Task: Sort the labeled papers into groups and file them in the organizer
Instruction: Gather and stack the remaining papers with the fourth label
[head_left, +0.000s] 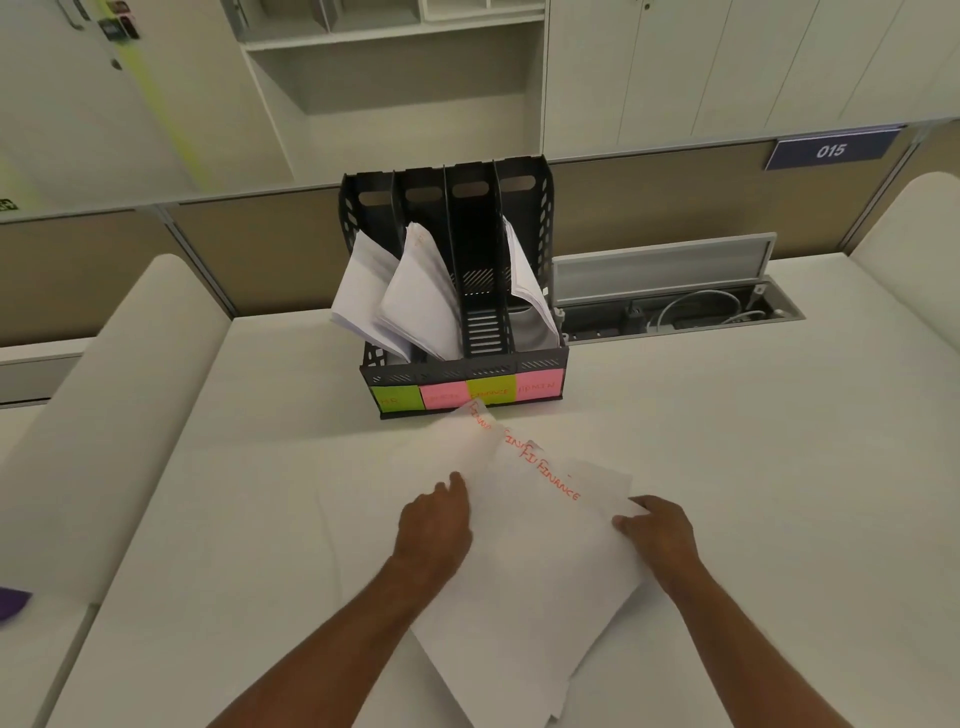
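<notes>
I see both hands, left hand (435, 525) and right hand (655, 530), gripping the fanned white papers (540, 551), red-lettered "FINANCE".

You have open surface (727, 441) at 3 and 9 o'clock. At 12 o'clock the organizer (457, 291) blocks you; only its third slot (480, 291) has room, other slots hold papers (415, 296).
</notes>
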